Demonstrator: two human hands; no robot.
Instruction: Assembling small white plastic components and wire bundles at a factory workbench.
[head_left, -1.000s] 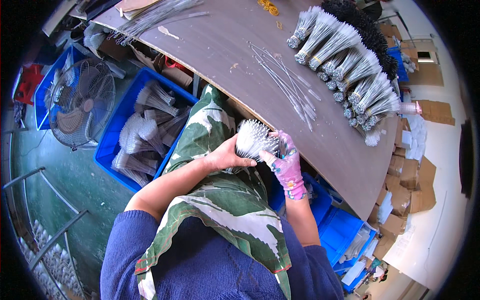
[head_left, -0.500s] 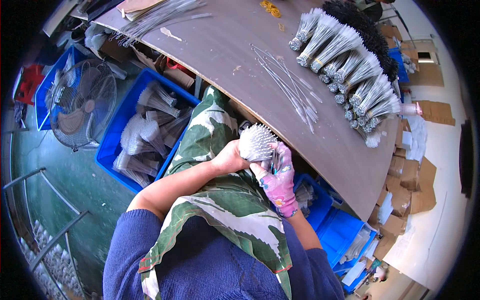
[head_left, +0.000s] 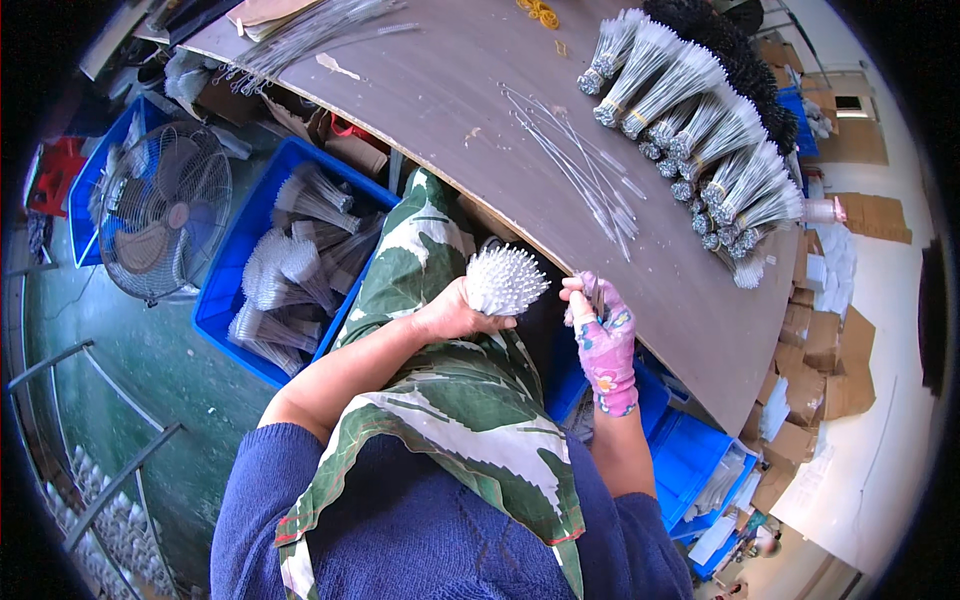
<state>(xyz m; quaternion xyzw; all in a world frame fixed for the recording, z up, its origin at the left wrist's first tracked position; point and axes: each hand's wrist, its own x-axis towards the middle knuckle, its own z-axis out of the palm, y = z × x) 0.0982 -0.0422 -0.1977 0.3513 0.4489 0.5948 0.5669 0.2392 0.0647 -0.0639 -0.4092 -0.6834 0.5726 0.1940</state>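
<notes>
My left hand [head_left: 452, 312], bare, is closed round a bundle of thin white-bristled wire brushes [head_left: 506, 281], its round tip end facing up over my lap. Just right of it, near the table edge, my right hand [head_left: 604, 325] wears a pink flowered glove with bare fingertips. Its fingers are bent round a small dark metal tool [head_left: 598, 298], whose kind I cannot make out. A gap separates that hand from the bundle. The lower part of the bundle is hidden by my left hand.
Several banded brush bundles [head_left: 690, 120] stand on the brown table [head_left: 450, 90], with loose wire brushes [head_left: 580, 165] beside them. A blue crate [head_left: 205, 300] of bundles is at my left, near a floor fan [head_left: 165, 215]. Blue bins [head_left: 690, 460] sit at my right.
My right hand has come away from the bundle and moved right, toward the table edge. The bundle has shifted slightly left in my left hand.
</notes>
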